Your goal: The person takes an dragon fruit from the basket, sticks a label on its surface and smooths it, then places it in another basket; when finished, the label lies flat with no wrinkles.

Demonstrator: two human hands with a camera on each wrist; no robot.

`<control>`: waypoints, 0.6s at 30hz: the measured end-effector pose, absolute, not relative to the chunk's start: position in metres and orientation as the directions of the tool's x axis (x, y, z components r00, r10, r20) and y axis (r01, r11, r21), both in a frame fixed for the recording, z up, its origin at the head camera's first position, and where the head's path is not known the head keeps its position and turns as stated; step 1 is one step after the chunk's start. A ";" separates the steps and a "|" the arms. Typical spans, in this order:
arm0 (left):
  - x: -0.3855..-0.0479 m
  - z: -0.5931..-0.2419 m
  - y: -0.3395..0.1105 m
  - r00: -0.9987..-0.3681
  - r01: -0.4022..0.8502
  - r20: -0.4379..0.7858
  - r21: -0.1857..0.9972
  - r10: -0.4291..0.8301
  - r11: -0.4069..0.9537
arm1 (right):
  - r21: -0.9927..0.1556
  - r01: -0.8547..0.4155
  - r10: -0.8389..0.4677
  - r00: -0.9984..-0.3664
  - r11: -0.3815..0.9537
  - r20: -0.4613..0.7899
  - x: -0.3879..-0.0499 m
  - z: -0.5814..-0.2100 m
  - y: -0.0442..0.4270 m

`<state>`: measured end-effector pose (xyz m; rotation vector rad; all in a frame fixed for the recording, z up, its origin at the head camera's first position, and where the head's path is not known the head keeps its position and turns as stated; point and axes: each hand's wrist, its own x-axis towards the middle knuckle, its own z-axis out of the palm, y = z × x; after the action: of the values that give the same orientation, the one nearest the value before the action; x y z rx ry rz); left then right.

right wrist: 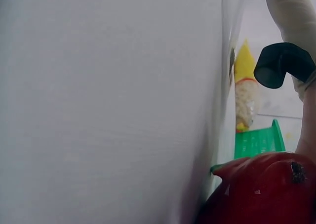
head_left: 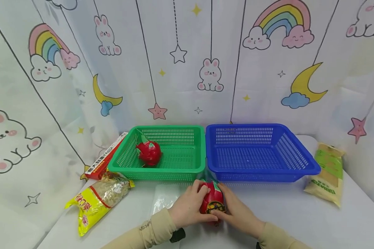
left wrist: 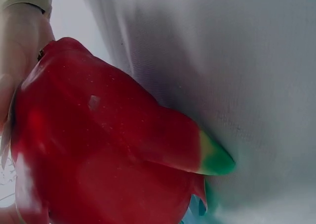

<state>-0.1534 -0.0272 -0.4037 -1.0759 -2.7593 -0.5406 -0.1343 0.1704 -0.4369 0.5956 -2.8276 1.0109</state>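
A red dragon fruit (head_left: 212,196) with green-tipped scales and a dark round sticker is on the white table, in front of the baskets. My left hand (head_left: 188,207) grips its left side, thumb across the front. From the right, my right hand (head_left: 238,211) holds the same fruit, its thumb by the sticker. Close up in the left wrist view, the dragon fruit (left wrist: 98,135) hides most of the left fingers. Only part of the dragon fruit (right wrist: 266,194) shows low in the right wrist view. Another dragon fruit (head_left: 151,153) lies in the green basket (head_left: 157,170).
A blue basket (head_left: 261,174) stands right beside the green one. On the left lie a yellow bag of pale food (head_left: 95,202) and a red box (head_left: 104,155). A clear plastic packet (head_left: 166,197) is left of the hands. A beige-green bag (head_left: 327,173) lies far right.
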 end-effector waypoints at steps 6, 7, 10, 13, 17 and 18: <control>-0.155 -0.406 -0.027 -0.738 0.674 0.258 0.275 0.623 0.685 | -0.625 -0.355 -0.330 -0.930 0.695 0.161 -0.135 -0.436 0.167; -0.155 -0.406 -0.027 -0.738 0.675 0.260 0.273 0.623 0.685 | -0.624 -0.357 -0.329 -0.930 0.695 0.165 -0.135 -0.436 0.166; -0.155 -0.405 -0.027 -0.734 0.679 0.263 0.270 0.626 0.682 | -0.627 -0.346 -0.313 -0.935 0.698 0.167 -0.135 -0.436 0.165; -0.156 -0.403 -0.025 -0.727 0.687 0.267 0.270 0.633 0.675 | -0.627 -0.333 -0.287 -0.941 0.704 0.177 -0.135 -0.436 0.164; -0.156 -0.401 -0.024 -0.717 0.697 0.278 0.260 0.639 0.669 | -0.603 -0.334 -0.267 -0.942 0.724 0.202 -0.135 -0.436 0.164; -0.156 -0.401 -0.024 -0.716 0.698 0.281 0.257 0.639 0.668 | -0.595 -0.337 -0.266 -0.941 0.729 0.208 -0.135 -0.436 0.163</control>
<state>-0.1555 -0.0238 -0.4011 -1.0971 -2.7141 -0.5231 -0.1354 0.1634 -0.4362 0.4933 -2.8199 1.0023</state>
